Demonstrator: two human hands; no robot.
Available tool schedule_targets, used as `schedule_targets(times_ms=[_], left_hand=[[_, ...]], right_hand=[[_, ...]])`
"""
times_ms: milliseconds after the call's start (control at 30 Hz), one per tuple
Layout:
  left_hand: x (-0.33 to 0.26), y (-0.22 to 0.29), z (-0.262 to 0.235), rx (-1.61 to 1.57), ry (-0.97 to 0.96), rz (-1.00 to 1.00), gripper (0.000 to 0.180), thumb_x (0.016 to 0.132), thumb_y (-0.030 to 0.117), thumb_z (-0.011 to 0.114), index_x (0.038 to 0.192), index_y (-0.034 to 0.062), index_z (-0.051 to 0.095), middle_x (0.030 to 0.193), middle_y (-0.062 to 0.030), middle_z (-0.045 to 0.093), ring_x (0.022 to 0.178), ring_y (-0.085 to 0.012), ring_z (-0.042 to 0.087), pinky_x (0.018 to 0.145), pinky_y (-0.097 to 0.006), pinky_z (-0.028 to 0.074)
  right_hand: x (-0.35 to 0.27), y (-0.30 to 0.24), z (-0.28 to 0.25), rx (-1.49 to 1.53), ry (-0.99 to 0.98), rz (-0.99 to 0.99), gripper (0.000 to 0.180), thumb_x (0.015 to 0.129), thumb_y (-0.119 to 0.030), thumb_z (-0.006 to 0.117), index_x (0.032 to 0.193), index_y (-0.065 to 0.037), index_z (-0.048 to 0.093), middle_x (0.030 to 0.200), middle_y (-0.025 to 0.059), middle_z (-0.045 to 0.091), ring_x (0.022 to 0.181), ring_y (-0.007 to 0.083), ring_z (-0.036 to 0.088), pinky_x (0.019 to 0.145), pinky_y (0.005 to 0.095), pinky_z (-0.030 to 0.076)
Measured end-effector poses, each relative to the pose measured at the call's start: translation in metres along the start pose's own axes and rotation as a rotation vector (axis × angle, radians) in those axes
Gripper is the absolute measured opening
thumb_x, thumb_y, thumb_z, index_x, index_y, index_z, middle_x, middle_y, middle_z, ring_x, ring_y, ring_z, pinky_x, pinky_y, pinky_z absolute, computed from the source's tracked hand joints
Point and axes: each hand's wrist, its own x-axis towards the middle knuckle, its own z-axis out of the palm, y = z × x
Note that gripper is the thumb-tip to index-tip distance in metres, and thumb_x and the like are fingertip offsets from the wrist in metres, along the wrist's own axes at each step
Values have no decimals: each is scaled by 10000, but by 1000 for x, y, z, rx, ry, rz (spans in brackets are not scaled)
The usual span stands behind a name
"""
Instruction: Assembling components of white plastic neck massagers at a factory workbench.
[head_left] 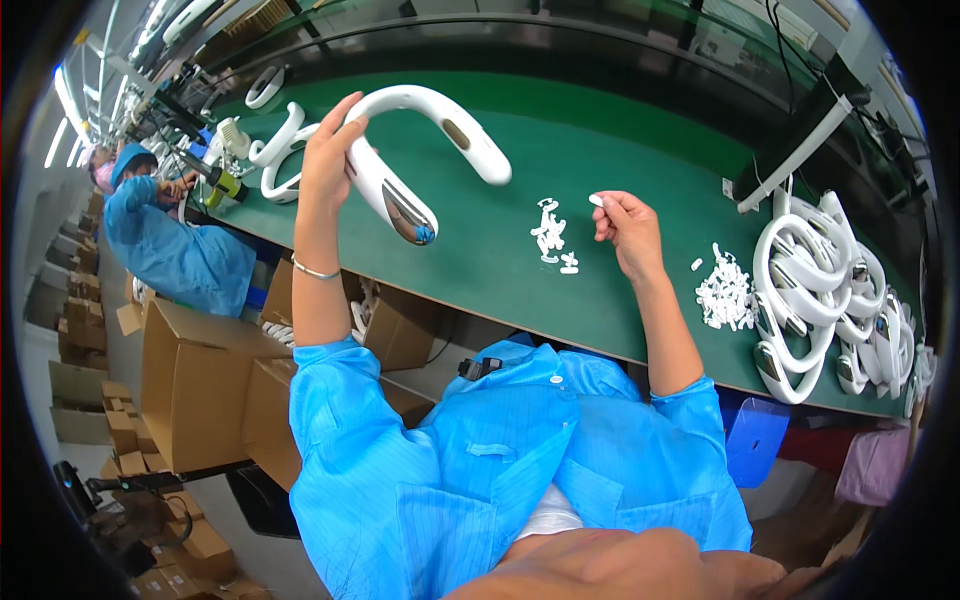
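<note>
My left hand [324, 168] is closed round one arm of a white U-shaped neck fan [374, 182], held up above the green bench top. A dark glossy panel covers the tip of that arm. Between the thumb and fingertips of my right hand [634, 232], a small white plastic piece [597, 200] is pinched. Just left of this hand, a small pile of similar white pieces [548, 230] lies on the bench. Farther right is a larger heap of them [726, 292].
Many white neck fans [800, 270] are stacked at the bench's right end. More white curved parts [282, 150] and a yellow-green power tool [222, 182] are at the left. A co-worker in blue [170, 240] works there. Cardboard boxes [205, 385] stand below the bench's near edge [480, 312].
</note>
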Motion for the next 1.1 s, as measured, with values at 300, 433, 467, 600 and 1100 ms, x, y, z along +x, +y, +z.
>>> schedule_targets(times_ms=[300, 433, 467, 600, 1100], left_hand=[[-20, 14, 52, -402, -464, -353, 513, 862, 192, 617, 1293, -12, 426, 840, -107, 614, 563, -152, 610, 485, -259, 564], [-33, 20, 75, -521, -595, -416, 493, 889, 187, 577, 1300, -33, 415, 857, -132, 615, 587, -161, 616, 492, -259, 566], [-35, 20, 80, -562, -661, -428, 483, 907, 203, 550, 1302, -39, 413, 867, -142, 614, 596, -166, 619, 493, -260, 566], [-40, 26, 94, -752, -772, -398, 416, 947, 228, 465, 1270, -33, 462, 982, -150, 645, 749, -171, 655, 644, -274, 566], [-86, -96, 172, -72, -128, 2, 238, 923, 175, 506, 932, -40, 608, 713, -33, 597, 649, -65, 513, 566, -249, 427]], right_hand=[[19, -33, 64, -434, -328, -170, 123, 845, -49, 596, 941, 3, 652, 850, 47, 637, 760, 106, 594, 702, 231, 490], [26, -16, 72, -351, -343, -244, 117, 834, -61, 602, 924, -15, 662, 907, 26, 629, 873, 114, 577, 791, 256, 455], [25, -16, 68, -454, -392, -133, 120, 846, -61, 588, 937, -16, 654, 937, 46, 639, 851, 121, 594, 753, 253, 476], [8, -12, 72, -338, -291, -107, 122, 860, -64, 575, 950, -35, 653, 799, 34, 635, 712, 78, 590, 627, 220, 482], [-22, -4, 66, -193, -55, 155, 106, 876, -99, 573, 947, -31, 613, 893, 60, 635, 777, 133, 620, 607, 268, 552]])
